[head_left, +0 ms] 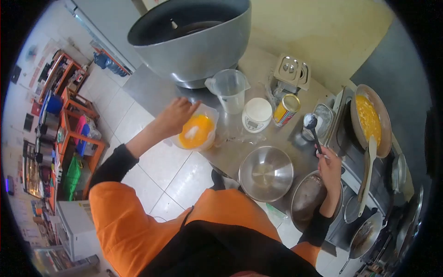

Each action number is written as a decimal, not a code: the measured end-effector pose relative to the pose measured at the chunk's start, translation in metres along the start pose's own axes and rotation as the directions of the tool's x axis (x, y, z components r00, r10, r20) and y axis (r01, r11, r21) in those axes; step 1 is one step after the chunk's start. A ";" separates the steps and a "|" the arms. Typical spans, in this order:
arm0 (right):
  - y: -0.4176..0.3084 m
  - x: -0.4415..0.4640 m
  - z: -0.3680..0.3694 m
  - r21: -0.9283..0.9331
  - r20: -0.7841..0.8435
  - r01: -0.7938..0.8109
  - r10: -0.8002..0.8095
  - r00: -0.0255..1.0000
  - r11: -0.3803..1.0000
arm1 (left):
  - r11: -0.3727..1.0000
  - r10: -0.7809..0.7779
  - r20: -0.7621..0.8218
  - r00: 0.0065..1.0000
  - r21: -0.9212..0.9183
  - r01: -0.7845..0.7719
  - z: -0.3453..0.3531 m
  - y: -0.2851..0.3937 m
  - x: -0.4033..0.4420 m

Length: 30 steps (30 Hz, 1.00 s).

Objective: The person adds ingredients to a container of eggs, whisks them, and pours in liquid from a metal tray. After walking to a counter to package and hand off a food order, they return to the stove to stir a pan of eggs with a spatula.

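My left hand (177, 116) is over the rim of a translucent plastic tub (213, 115). Its fingers are bent together; whether anything is between them cannot be made out. Inside the tub, a white heap lies on yellow-orange liquid (199, 137) that looks like egg. My right hand (329, 167) grips the handle of a black spoon (315, 134), which has white powder in its bowl. The spoon is above a small metal container (325, 117) at the counter's right side. Between my hands stand a white digital kitchen scale (257, 115) and a yellow-and-red can (286, 110).
A plastic measuring jug (232, 94) stands behind the tub, near a big grey mixing bowl (198, 51). Near my body are a steel bowl (266, 173) and a large pot (302, 203). On the right, a frying pan (386, 138) holds yellow food and a spatula (368, 175).
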State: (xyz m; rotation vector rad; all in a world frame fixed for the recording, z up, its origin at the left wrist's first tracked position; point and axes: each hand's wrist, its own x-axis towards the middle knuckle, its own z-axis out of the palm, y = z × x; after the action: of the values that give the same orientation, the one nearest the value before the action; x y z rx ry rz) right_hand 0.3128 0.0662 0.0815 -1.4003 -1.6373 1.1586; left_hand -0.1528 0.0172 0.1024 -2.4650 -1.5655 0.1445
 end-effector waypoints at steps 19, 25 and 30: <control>0.085 0.064 0.014 -0.947 -0.090 -0.025 -0.192 0.977 0.319 | 0.679 -0.593 -0.206 0.779 -0.648 0.346 0.146 0.162 0.206; 0.092 0.058 0.006 -0.897 -0.129 0.000 -0.263 0.956 0.441 | 0.655 -0.649 -0.131 0.750 -0.598 0.462 0.159 0.160 0.205; 0.088 0.054 0.002 -0.873 -0.113 0.035 -0.272 0.956 0.487 | 0.688 -0.625 -0.278 0.729 -0.638 0.346 0.120 0.164 0.182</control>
State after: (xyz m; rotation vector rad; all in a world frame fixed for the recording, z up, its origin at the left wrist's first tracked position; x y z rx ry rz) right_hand 0.3334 0.1206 -0.0038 -1.8108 -2.2201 -0.0807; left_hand 0.0458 0.1301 -0.0470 -2.0048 -2.1606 -1.0769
